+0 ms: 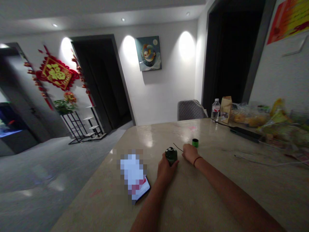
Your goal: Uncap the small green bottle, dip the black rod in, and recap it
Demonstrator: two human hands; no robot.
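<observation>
My left hand (pixel 166 170) is wrapped around a small dark green bottle (pixel 171 155) that stands upright on the table (pixel 193 199). A pale round opening or top shows at the bottle's upper end. Closed fingers of my right hand (pixel 190 153) pinch a thin dark stick (pixel 178 147), which points up and left, above and just right of the bottle. Right behind that hand sits a short green cylinder (pixel 195 143) with a dark top, perhaps a cap or a roll. Left of my left forearm lies a phone (pixel 143 190), its lit screen blurred out.
At the right rear stand a water bottle (pixel 215 110) and a paper bag (pixel 226 109), beside plastic bags (pixel 253 117) of food. A black power strip (pixel 245 134) and a white cable (pixel 263 164) lie nearer. A grey chair (pixel 191 110) is behind the table.
</observation>
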